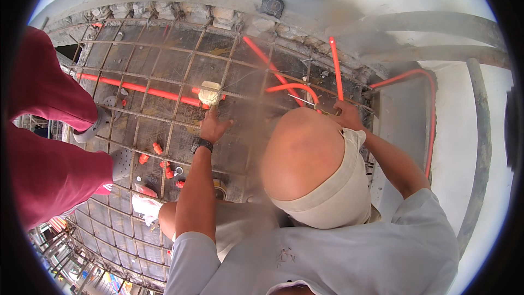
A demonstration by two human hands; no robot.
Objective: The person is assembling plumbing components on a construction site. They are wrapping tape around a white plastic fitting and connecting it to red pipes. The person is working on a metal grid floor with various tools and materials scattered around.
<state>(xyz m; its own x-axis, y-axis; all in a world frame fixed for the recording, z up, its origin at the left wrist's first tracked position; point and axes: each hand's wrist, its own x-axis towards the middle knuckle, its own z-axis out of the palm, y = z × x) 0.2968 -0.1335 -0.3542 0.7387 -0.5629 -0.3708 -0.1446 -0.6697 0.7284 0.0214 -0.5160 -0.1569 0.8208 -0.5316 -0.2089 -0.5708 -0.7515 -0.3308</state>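
My left hand (213,127), a dark watch on its wrist, reaches out over the rebar grid (171,122). Its fingers are apart, and a fingertip is at the lower edge of a cream-coloured box (209,92). A straight orange pipe (147,89) runs to the box from the left. To the right of my bent knee, my right hand (349,116) is closed beside the lower end of an upright orange pipe (335,68). A thin metal piece shows by its fingers; what they hold is unclear. A curved orange pipe (295,86) ends close by.
Another person's maroon trouser legs (65,169) and grey clogs (121,164) stand on the left. Several orange fittings (158,148) lie under the bars. A tape measure (272,6) rests on the far concrete ledge. Grey pipes (480,147) line the right wall.
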